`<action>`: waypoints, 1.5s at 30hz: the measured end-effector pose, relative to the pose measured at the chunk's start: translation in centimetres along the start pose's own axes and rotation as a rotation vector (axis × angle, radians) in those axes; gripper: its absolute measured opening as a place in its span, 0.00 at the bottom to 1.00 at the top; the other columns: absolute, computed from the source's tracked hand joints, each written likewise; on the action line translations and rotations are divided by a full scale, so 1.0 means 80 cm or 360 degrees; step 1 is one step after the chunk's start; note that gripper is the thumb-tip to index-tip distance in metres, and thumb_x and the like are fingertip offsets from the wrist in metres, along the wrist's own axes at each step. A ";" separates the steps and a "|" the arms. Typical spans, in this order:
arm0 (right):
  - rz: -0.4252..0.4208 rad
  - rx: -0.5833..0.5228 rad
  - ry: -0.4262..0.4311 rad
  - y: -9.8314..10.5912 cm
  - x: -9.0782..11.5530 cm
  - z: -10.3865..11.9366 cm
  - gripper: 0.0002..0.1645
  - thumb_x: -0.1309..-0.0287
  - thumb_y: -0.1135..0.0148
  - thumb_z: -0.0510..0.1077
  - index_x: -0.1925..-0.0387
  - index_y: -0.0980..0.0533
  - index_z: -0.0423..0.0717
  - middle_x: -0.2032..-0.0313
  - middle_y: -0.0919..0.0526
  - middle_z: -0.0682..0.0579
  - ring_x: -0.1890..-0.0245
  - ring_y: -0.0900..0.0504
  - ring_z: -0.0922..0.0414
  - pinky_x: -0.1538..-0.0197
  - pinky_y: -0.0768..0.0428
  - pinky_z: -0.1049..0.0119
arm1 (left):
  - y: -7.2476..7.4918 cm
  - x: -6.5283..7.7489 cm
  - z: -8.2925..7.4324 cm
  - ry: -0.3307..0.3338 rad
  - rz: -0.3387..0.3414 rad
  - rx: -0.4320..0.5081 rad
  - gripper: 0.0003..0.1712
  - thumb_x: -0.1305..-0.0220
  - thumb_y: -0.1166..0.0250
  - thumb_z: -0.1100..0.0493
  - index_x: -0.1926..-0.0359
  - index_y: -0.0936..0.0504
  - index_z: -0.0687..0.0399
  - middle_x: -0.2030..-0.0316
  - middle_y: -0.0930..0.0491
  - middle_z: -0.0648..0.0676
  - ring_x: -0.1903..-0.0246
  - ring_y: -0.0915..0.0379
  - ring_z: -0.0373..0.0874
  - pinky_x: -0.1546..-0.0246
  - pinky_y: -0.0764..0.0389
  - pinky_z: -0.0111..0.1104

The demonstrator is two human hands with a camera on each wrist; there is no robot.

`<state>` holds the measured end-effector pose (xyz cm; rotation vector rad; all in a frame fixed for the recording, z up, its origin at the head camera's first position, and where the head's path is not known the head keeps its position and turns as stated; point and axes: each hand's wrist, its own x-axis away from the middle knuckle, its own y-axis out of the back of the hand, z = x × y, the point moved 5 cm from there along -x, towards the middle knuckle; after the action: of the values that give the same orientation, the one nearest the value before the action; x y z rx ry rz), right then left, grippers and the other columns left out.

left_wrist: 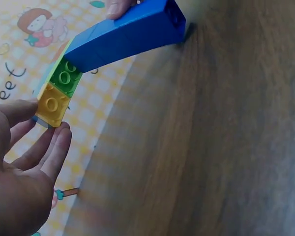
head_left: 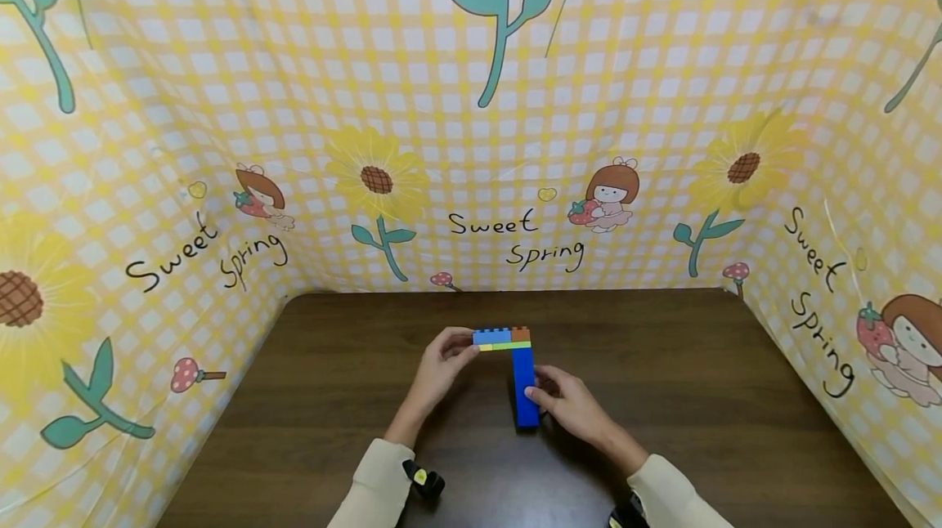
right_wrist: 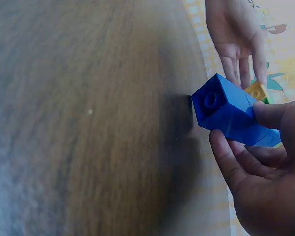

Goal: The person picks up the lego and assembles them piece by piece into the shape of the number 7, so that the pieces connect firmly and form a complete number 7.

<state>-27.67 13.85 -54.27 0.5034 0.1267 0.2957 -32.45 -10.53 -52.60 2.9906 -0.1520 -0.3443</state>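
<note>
Both hands hold one L-shaped build of toy building bricks over the table. Its long leg is a blue column (head_left: 524, 389) of stacked bricks, with a hollow underside showing in the right wrist view. From the column's far end a short arm reaches left: a green brick (left_wrist: 64, 77) and a yellow brick (left_wrist: 51, 104) below, a light blue brick (head_left: 491, 337) and an orange-brown brick (head_left: 519, 334) on top. My left hand (head_left: 437, 364) pinches the arm's yellow and light blue end between thumb and fingers. My right hand (head_left: 577, 409) grips the blue column from the right.
A dark wooden table (head_left: 324, 413) lies beneath the hands. Yellow-and-white checked cloth (head_left: 500, 144) with printed flowers stands along its back and both sides. Dark wrist straps with camera mounts (head_left: 425, 481) sit at the sleeve cuffs.
</note>
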 end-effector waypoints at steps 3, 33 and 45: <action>-0.0033 0.0005 -0.0025 0.000 0.000 -0.002 0.34 0.24 0.36 0.52 0.30 0.27 0.32 0.49 0.14 0.42 0.59 0.15 0.57 0.57 0.13 0.66 | -0.003 -0.004 0.008 0.0017 0.0013 -0.0019 0.16 0.25 0.32 0.61 0.40 0.17 0.59 0.44 0.15 0.63 0.46 0.16 0.49 0.48 0.15 0.29; -0.0260 0.0030 -0.0222 -0.008 -0.007 0.000 0.28 0.31 0.28 0.48 0.40 0.18 0.32 0.52 0.15 0.41 0.71 0.13 0.58 0.71 0.16 0.65 | -0.009 -0.018 0.043 0.0183 -0.0026 -0.0261 0.13 0.26 0.31 0.62 0.45 0.13 0.64 0.59 0.12 0.63 0.63 0.12 0.51 0.59 0.10 0.36; -0.0265 0.0099 -0.0223 -0.006 -0.012 0.000 0.28 0.30 0.29 0.49 0.40 0.18 0.32 0.52 0.15 0.41 0.62 0.15 0.56 0.67 0.16 0.64 | -0.012 -0.026 0.038 0.0208 -0.0006 -0.0310 0.14 0.25 0.33 0.62 0.45 0.15 0.68 0.59 0.12 0.66 0.63 0.11 0.54 0.58 0.09 0.41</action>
<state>-28.47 13.18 -54.46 0.5701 0.0409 0.0936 -35.12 -9.66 -55.23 2.8096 -0.0938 -0.1528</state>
